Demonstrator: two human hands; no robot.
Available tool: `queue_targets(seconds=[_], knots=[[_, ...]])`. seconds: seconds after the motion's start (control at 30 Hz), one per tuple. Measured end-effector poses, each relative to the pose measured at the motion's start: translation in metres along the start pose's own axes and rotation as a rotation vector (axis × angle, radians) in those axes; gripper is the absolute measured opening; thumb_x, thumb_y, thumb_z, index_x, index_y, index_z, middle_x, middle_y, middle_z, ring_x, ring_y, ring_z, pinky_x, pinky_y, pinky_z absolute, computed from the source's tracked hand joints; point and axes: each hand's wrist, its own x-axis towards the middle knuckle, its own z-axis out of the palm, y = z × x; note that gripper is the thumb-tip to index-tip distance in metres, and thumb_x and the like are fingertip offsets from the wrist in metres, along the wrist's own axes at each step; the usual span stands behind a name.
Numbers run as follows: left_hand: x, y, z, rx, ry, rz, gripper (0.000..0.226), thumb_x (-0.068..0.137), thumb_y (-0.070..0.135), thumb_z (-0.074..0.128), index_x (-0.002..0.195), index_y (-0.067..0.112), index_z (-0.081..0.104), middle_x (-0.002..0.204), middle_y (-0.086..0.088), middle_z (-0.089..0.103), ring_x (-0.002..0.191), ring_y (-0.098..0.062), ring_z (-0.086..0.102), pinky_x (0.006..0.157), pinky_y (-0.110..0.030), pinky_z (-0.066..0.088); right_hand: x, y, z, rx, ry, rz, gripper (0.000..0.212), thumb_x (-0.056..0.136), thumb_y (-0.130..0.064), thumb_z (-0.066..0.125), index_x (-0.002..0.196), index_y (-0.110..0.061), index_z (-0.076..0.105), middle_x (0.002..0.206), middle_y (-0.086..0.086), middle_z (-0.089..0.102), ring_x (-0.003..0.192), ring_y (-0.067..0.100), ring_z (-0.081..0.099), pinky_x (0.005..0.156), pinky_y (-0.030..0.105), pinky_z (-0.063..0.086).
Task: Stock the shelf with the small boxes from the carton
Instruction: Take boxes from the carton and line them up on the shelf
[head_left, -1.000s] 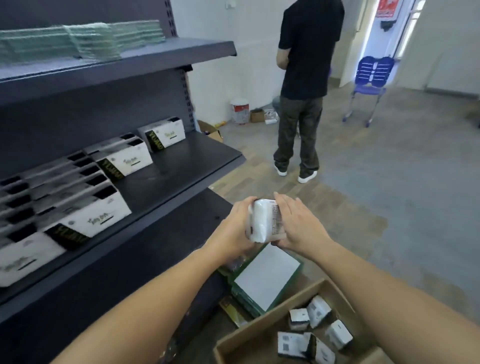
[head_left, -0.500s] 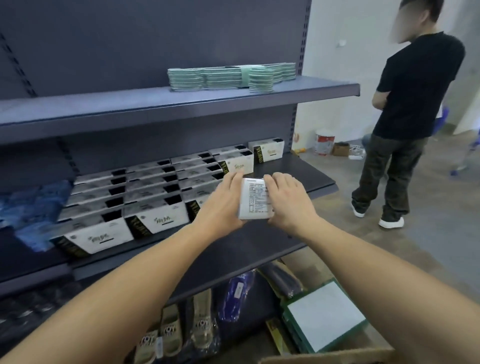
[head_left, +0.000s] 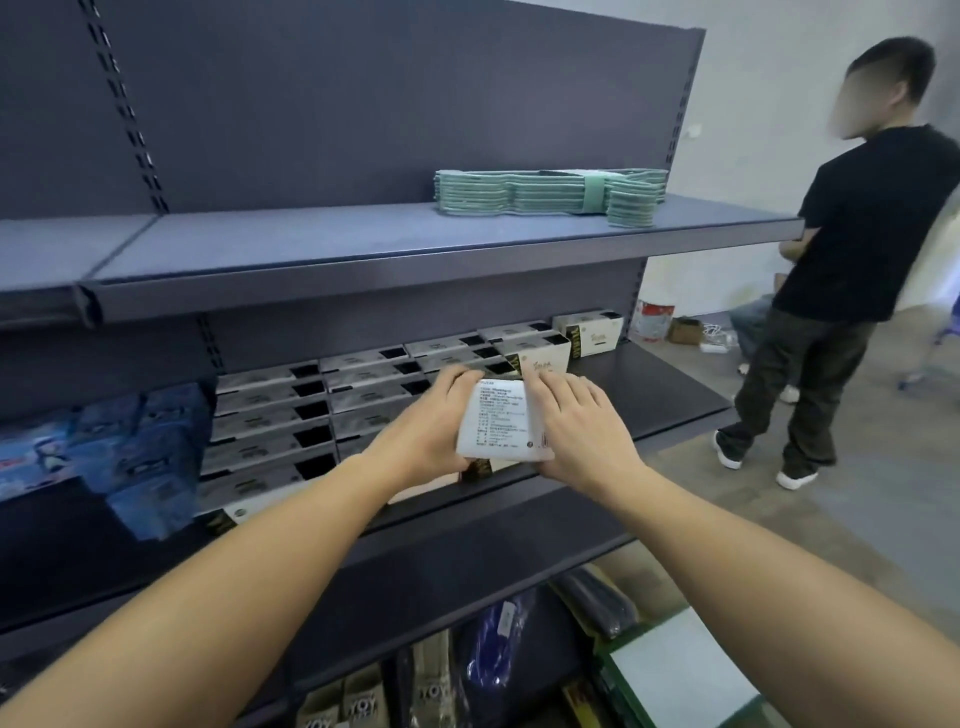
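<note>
Both hands have carried a small box (head_left: 496, 421) up from the carton to the middle shelf (head_left: 675, 400): left hand (head_left: 431, 421) and right hand (head_left: 576, 426) clasp its sides. It now hovers above the stocked boxes (head_left: 322, 410), toward 12 o'clock, ready for placing.

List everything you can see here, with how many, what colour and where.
Held box: one, white with printed text, over the middle shelf's front edge.
Stocked boxes: many in rows, white and black, middle shelf.
Green bundle: one banded stack, pale green, top shelf.
Blue packs: several, blue, left of middle shelf.
Packaged goods: several, blue, black and tan, bottom shelf.
Green-edged box: one, white top, floor at lower right.
Paint bucket: one, red and white, floor by wall.
Bystander: one, black shirt, right.
Left hand: grip on the box's left side.
Right hand: grip on its right side.
</note>
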Motion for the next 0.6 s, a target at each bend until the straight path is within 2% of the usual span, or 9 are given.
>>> queue_targets(seconds=[0.1,0.17,0.2,0.27,0.33,0.4,0.47,0.53,0.6], knots=[[0.01,0.001,0.002,0.145,-0.016,0.003,0.102,0.075,0.022,0.077,0.152,0.019,0.011,0.154,-0.001,0.013,0.121,-0.021,0.046,0.078,-0.027,0.046,0.008,0.004,-0.005,0.026,-0.065,0.029,0.107,0.059,-0.046,0.082,0.146,-0.01,0.031,0.138,0.007,0.047,0.123,0.027,0.046,0.107,0.039,0.039],[0.017,0.005,0.009,0.374,-0.012,0.082,0.106,0.076,0.026,0.075,0.153,0.023,0.002,0.16,-0.005,0.004,0.141,-0.03,0.025,0.101,-0.045,0.041,0.015,0.014,-0.012,0.193,-0.186,0.095,0.104,0.059,-0.046,0.081,0.145,-0.016,0.031,0.136,0.001,0.045,0.121,0.024,0.044,0.102,0.038,0.042],[0.02,0.008,0.013,0.477,-0.007,0.156,0.101,0.076,0.026,0.074,0.153,0.023,0.008,0.16,-0.008,0.009,0.144,-0.033,0.02,0.106,-0.053,0.035,0.018,0.021,-0.016,0.288,-0.272,0.128,0.103,0.058,-0.048,0.08,0.144,-0.02,0.032,0.133,-0.001,0.046,0.118,0.023,0.044,0.098,0.039,0.044],[0.03,0.015,0.019,0.545,0.046,0.261,0.08,0.07,0.017,0.078,0.14,0.014,0.041,0.146,-0.011,0.043,0.136,-0.033,0.04,0.097,-0.056,0.045,0.019,0.038,-0.026,0.393,-0.419,0.132,0.092,0.055,-0.053,0.078,0.135,-0.027,0.04,0.124,-0.005,0.049,0.115,0.022,0.046,0.094,0.04,0.046],[0.042,0.025,0.023,0.402,0.062,0.218,0.068,0.065,0.014,0.082,0.128,0.013,0.054,0.13,-0.006,0.056,0.12,-0.026,0.054,0.081,-0.044,0.055,0.014,0.056,-0.036,0.36,-0.472,0.11,0.091,0.057,-0.058,0.078,0.135,-0.026,0.042,0.131,-0.003,0.048,0.125,0.026,0.043,0.102,0.04,0.043],[0.059,0.042,0.017,0.165,-0.041,0.109,0.064,0.072,0.022,0.077,0.13,0.018,0.05,0.126,0.001,0.055,0.114,-0.019,0.053,0.08,-0.034,0.051,0.003,0.067,-0.043,0.128,-0.464,0.076,0.112,0.059,-0.067,0.076,0.148,-0.018,0.029,0.147,0.0,0.035,0.136,0.026,0.033,0.113,0.04,0.033],[0.075,0.052,0.016,-0.023,-0.161,0.058,0.059,0.074,0.023,0.076,0.127,0.021,0.051,0.117,0.003,0.055,0.107,-0.017,0.053,0.08,-0.029,0.047,-0.009,0.07,-0.041,-0.055,-0.375,0.061,0.096,0.062,-0.063,0.077,0.138,-0.018,0.037,0.134,0.001,0.043,0.123,0.025,0.045,0.098,0.038,0.042],[0.087,0.061,0.017,-0.136,-0.224,0.078,0.063,0.074,0.027,0.077,0.13,0.024,0.049,0.118,0.005,0.051,0.108,-0.015,0.05,0.086,-0.03,0.047,-0.015,0.08,-0.039,0.053,-0.393,0.168,0.065,0.067,-0.048,0.08,0.116,-0.023,0.046,0.112,-0.001,0.052,0.103,0.022,0.056,0.079,0.034,0.049],[0.092,0.067,0.02,-0.114,-0.251,0.13,0.073,0.073,0.034,0.078,0.137,0.027,0.041,0.127,0.008,0.045,0.114,-0.012,0.046,0.092,-0.033,0.046,-0.02,0.098,-0.044,0.332,-0.505,0.279,0.059,0.065,-0.042,0.083,0.111,-0.028,0.048,0.106,-0.007,0.057,0.097,0.017,0.058,0.078,0.033,0.051]])
